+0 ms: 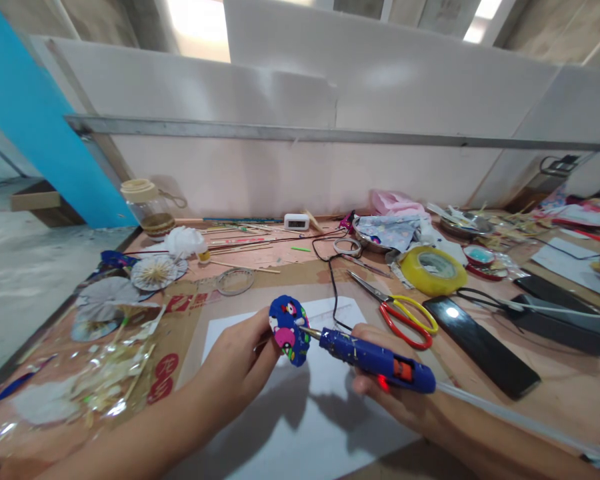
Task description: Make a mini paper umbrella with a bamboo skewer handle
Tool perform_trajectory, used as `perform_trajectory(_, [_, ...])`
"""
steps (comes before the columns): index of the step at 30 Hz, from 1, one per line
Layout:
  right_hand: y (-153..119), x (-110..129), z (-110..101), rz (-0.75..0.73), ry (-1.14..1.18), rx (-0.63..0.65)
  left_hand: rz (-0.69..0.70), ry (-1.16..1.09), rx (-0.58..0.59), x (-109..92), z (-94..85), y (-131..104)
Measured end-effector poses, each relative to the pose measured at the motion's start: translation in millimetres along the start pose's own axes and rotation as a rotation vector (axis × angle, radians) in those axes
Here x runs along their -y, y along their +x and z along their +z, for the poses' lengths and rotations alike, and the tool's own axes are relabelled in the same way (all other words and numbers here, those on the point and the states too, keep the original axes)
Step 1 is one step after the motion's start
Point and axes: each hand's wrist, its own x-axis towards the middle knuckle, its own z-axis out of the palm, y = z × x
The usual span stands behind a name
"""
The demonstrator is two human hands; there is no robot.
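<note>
My left hand (240,360) pinches a small round piece of dark blue patterned fabric (286,333), with pink, white and green figures on it. My right hand (380,387) is wrapped round a blue glue gun (360,350), whose metal nozzle points left. The nozzle tip is at the right side of the fabric piece; whether it touches cannot be made out. A clear glue stick (500,408) runs out of the gun's back end, and a red light glows below its body. Both hands are above a white sheet of paper (280,427).
Scissors (405,317), yellow tape (433,270) and a black phone (483,347) lie right of my hands. Pleated paper fans (157,272) and clear plastic wrapping (100,367) are on the left. A jar (147,210), thin sticks (240,250) and a fabric-filled bowl (370,240) stand toward the back.
</note>
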Motion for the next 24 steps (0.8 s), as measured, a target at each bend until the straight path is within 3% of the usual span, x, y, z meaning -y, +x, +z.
perform_trajectory(7, [-1.9, -3.4, 0.1, 0.012, 0.009, 0.015, 0.042, 0.034, -0.030, 1.0, -0.9, -0.9])
perform_trajectory(24, [-1.8, -1.9, -0.8, 0.025, 0.010, 0.023, -0.010, 0.011, 0.018, 1.0, -0.4, -0.5])
